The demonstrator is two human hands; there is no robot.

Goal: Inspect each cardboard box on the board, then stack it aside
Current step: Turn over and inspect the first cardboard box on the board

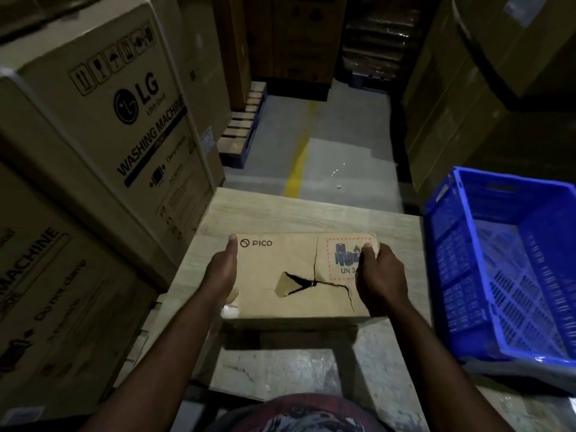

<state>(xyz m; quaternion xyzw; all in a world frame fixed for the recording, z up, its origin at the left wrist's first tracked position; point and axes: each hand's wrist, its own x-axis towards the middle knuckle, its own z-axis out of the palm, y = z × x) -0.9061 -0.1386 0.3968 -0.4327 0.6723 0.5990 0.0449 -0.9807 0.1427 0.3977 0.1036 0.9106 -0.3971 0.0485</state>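
- A flat brown box (pixel 299 275) is held over the near edge of the tabletop (pixel 311 213).
- "PICO" is printed at its top left; a red-bordered battery label sits at its top right.
- A jagged tear with a lifted flap is seen across its top face.
- The box's left side is gripped by the left hand (pixel 222 272), its right side by the right hand (pixel 381 279).
- A blue crate (pixel 498 260) stands right of the box, large cartons (pixel 103 120) left of it.

Box (pixel 299 275) on board (pixel 280 213), crate (pixel 467 244) right
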